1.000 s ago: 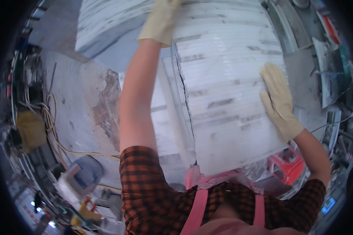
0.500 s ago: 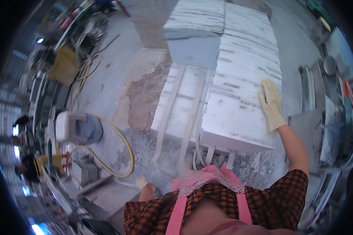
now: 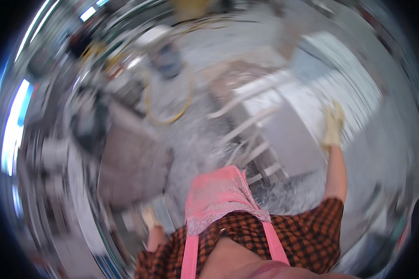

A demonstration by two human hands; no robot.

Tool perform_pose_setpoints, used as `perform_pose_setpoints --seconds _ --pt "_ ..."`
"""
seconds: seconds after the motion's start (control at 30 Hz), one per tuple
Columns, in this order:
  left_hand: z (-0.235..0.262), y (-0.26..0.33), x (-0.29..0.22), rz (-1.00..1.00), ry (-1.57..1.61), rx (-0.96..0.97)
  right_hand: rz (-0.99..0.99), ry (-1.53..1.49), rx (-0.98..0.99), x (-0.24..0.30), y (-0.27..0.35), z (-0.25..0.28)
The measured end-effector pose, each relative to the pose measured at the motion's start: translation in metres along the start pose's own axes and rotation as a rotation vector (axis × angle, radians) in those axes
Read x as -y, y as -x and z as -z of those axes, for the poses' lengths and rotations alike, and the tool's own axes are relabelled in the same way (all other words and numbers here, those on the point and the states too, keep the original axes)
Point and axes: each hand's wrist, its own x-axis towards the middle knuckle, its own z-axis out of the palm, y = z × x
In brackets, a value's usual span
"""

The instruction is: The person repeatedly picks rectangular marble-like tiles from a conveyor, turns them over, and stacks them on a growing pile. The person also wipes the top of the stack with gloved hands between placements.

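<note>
Up at the right, the gloved right hand point(image 3: 333, 124) lies flat, fingers spread, on the white stone slab point(image 3: 312, 107) running away up-right, while the blurred left hand point(image 3: 150, 217) hangs low, grip unclear.

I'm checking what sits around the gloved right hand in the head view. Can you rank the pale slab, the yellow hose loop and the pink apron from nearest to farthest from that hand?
1. Pale slab: under the right hand, on the right.
2. Pink apron: lower centre, on the person's chest.
3. Yellow hose loop: upper left of centre, on the floor; the blur softens its outline.
</note>
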Motion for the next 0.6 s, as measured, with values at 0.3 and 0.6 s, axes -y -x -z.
perform_pose_setpoints --seconds 0.3,0.6 --pt "0.208 0.054 0.038 0.119 0.208 -0.653 0.497 -0.509 0.865 0.234 0.26 -0.096" --pt "0.444 0.048 0.123 0.195 0.312 -0.934 -0.113 -0.322 1.264 0.202 0.455 -0.14"
